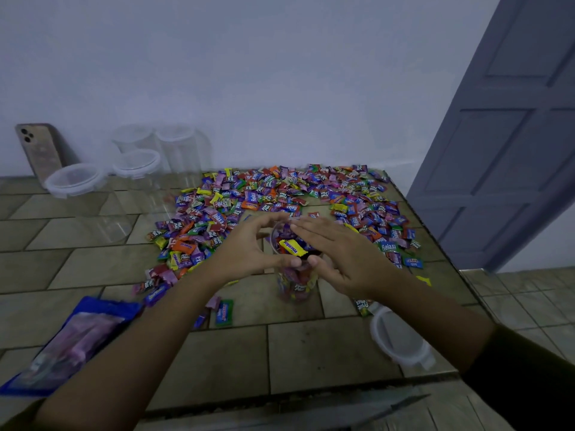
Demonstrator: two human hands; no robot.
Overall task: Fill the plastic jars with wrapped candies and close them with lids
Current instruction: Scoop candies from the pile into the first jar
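While steadying the jar (295, 284), just in front of the candy pile (280, 194), with the left hand (255, 247) curled round its rim, press the top candies (292, 245) level under the flat, empty right hand (339, 256).

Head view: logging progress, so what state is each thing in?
Jar: unlidded, full of candies.
Loose lid: off, lying on table.
Back jars: empty, lidded.
Candy pile: spread loose.
Left hand: holds jar's rim.
Right hand: flat over jar's top.
Phone: leaning against wall.
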